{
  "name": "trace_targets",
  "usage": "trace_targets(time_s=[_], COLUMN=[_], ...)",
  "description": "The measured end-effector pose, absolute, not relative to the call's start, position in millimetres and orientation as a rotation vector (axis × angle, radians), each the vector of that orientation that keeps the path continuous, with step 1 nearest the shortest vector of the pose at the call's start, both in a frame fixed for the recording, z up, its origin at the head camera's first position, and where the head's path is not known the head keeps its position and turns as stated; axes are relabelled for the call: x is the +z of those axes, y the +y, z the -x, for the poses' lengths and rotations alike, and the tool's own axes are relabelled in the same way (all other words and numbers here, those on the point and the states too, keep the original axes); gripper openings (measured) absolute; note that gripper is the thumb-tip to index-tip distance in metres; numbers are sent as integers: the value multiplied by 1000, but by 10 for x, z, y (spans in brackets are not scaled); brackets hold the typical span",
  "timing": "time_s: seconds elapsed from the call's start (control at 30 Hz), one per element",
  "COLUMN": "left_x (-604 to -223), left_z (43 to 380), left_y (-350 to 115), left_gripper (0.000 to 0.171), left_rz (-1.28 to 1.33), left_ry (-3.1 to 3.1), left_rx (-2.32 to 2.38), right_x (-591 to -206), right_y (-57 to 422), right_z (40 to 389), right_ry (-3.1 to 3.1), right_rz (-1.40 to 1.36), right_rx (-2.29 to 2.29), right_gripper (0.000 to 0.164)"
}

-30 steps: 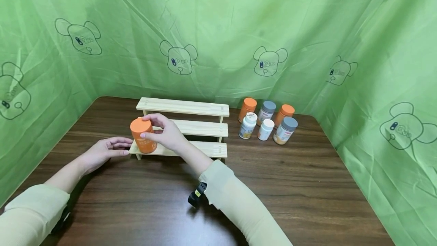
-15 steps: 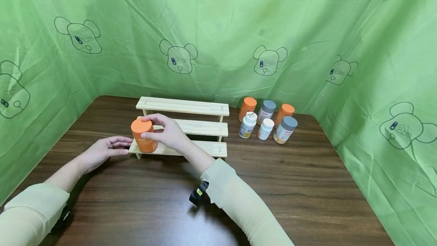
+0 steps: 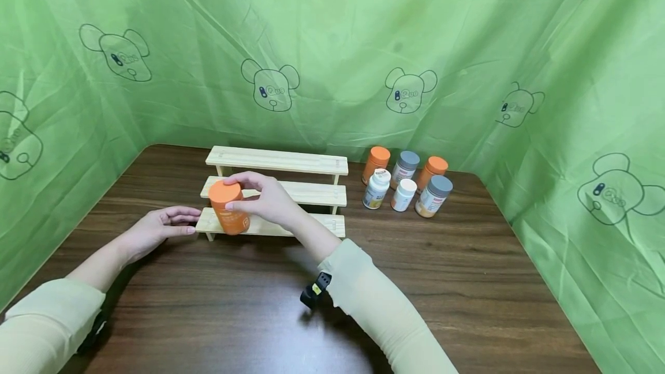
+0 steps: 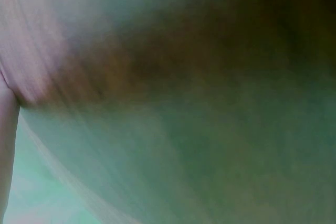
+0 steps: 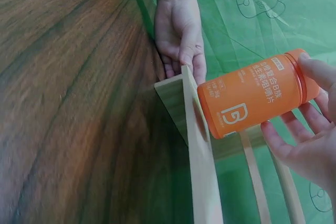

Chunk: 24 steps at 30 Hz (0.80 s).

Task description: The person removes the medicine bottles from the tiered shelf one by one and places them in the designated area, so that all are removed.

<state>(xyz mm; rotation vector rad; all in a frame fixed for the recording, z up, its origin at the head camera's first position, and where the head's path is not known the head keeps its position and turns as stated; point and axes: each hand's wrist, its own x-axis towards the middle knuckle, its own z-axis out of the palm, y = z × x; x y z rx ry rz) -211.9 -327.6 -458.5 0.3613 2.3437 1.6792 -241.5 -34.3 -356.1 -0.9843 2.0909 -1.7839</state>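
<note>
An orange bottle (image 3: 232,215) with an orange lid and white lettering stands nearly upright, slightly tilted, at the left part of the lowest step of a three-tier wooden rack (image 3: 296,225). My right hand (image 3: 267,201) grips it near the lid, thumb on the near side and fingers behind. In the right wrist view the base of the bottle (image 5: 247,97) is at the step; whether it bears fully on it I cannot tell. My left hand (image 3: 156,232), fingers loosely extended, touches the left end of the lowest step. The left wrist view is mostly blurred.
To the right of the rack several bottles stand in two rows: orange-lidded bottles (image 3: 377,165), grey-lidded bottles (image 3: 434,198) and white bottles (image 3: 403,196). A dark wooden table (image 3: 467,299) lies underneath. Green cloth (image 3: 337,27) hangs around its back and sides.
My right hand and the orange bottle have shifted a little to the right along the lowest step. The left hand has stayed at the rack's left end.
</note>
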Motion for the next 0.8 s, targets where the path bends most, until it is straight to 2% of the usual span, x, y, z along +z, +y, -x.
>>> trace_targets(time_s=[0.27, 0.8], left_x=[-4564, -4599], left_z=[2126, 2156], left_y=[-3300, -3320], left_gripper=[51, 53], left_rz=[-418, -451], left_ry=[2260, 2221], left_rx=[1714, 1723], right_x=[-3444, -3145], right_y=[-103, 458], right_z=[2427, 2395], right_ry=[2105, 2106], right_rz=[942, 938], right_rx=[-1771, -1732], right_gripper=[42, 44])
